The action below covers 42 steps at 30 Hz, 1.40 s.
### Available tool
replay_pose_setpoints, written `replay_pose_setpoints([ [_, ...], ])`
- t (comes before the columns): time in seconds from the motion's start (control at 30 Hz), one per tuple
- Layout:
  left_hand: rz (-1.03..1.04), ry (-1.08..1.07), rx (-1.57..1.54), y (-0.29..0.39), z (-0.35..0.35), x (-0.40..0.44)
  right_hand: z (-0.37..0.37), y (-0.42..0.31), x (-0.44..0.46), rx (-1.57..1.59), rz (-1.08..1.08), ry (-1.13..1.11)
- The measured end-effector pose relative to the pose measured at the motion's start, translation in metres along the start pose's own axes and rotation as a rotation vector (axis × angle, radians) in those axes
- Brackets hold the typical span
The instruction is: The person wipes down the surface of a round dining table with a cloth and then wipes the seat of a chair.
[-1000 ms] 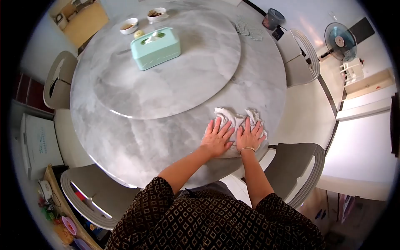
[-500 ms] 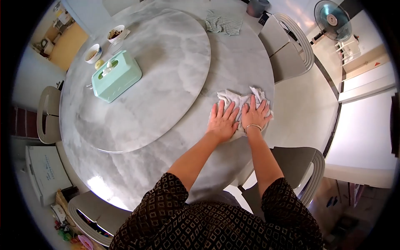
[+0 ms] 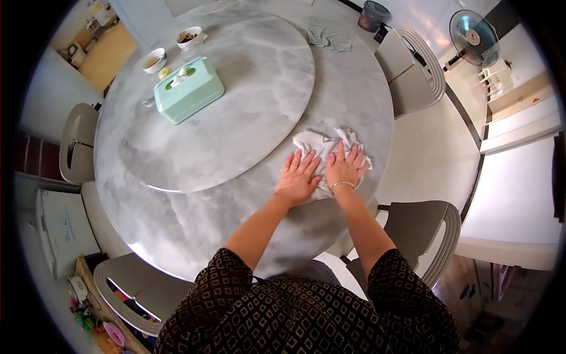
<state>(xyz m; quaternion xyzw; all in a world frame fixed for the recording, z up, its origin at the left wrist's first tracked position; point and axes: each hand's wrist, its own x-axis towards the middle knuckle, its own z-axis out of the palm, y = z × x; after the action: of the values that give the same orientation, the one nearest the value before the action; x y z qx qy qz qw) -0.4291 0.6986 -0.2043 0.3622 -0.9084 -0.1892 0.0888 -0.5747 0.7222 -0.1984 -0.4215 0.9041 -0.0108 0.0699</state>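
The left grip [image 3: 298,178] and right grip [image 3: 345,167] lie flat, fingers spread, on a crumpled whitish cloth [image 3: 312,141], which juts out beyond their fingertips at twelve o'clock. The turntable [image 3: 247,112] edge curves near at ten; the desk [image 3: 200,230] rim runs close at three, its surface stretching toward eight.

We take this for the dining area of a home, since we see a large round table [image 3: 197,227] with a grey marbled top, a raised round turntable [image 3: 253,112] on it and chairs [image 3: 405,93] set about its edge. On the far left of the table we find two bowls [image 3: 161,64] with food in them, near a mint-green tissue box [image 3: 191,101]. At the far right we notice an electric fan [image 3: 473,38], and at the near left a crowded shelf [image 3: 84,268] of small household bits beside a white box [image 3: 66,224]
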Motion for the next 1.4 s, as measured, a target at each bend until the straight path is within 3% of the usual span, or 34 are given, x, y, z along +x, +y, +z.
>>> replay_pose_setpoints([
  [0.47,-0.190,0.102,0.044,-0.072,-0.045,-0.231,0.020,-0.121,-0.194,-0.054,-0.382,-0.170],
  [0.8,-0.318,0.156,0.084,-0.090,-0.057,-0.347,0.043,-0.167,-0.291,-0.036,-0.638,-0.080],
  [1.03,-0.358,0.215,0.095,-0.077,-0.051,-0.381,0.041,-0.163,-0.320,-0.016,-0.774,-0.104],
  [1.4,-0.398,0.137,0.125,-0.082,-0.049,-0.368,0.037,-0.168,-0.307,0.000,-0.845,-0.126],
])
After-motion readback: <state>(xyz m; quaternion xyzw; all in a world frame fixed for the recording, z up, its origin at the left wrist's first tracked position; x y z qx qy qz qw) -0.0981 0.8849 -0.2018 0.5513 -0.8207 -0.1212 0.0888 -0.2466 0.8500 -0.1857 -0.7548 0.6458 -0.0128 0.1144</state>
